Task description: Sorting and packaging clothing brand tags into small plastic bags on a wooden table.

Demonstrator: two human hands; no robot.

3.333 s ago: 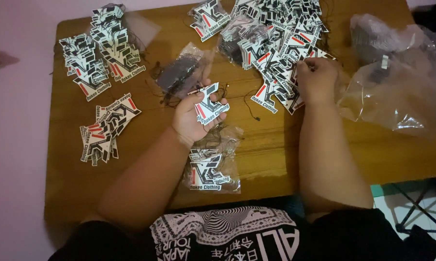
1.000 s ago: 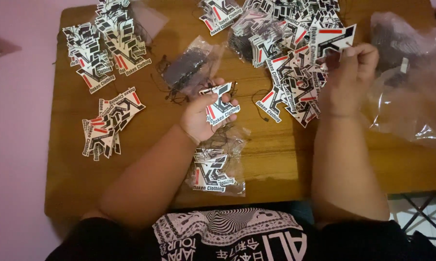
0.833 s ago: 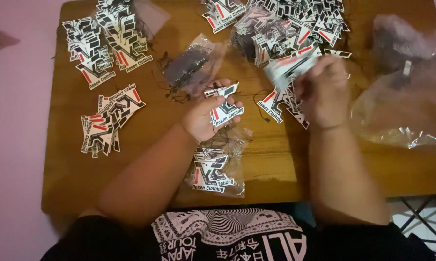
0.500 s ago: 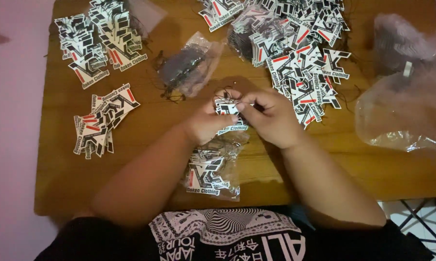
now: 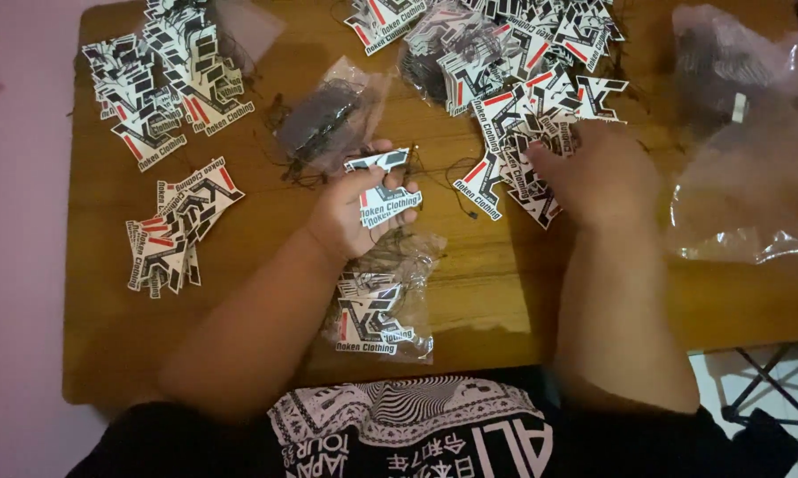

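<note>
Glossy die-cut stickers (image 5: 383, 188) held in left hand (image 5: 354, 217), wooden table (image 5: 266, 292).

The table (image 5: 239, 336) looked like plain wood, brownish with visible grain and a slight sheen where the light hit it. The tags (image 5: 540, 80) piled on it looked like thin printed card, black, white and red, mostly matt. The ones in the left hand (image 5: 354, 217) seemed the same card stock. The small bag (image 5: 385, 305) near the table edge was clear crinkly plastic, glossy, and so was the big bag (image 5: 753, 168) on the right. The black shirt (image 5: 416, 438) looked like soft matt cotton with a white print.
</note>
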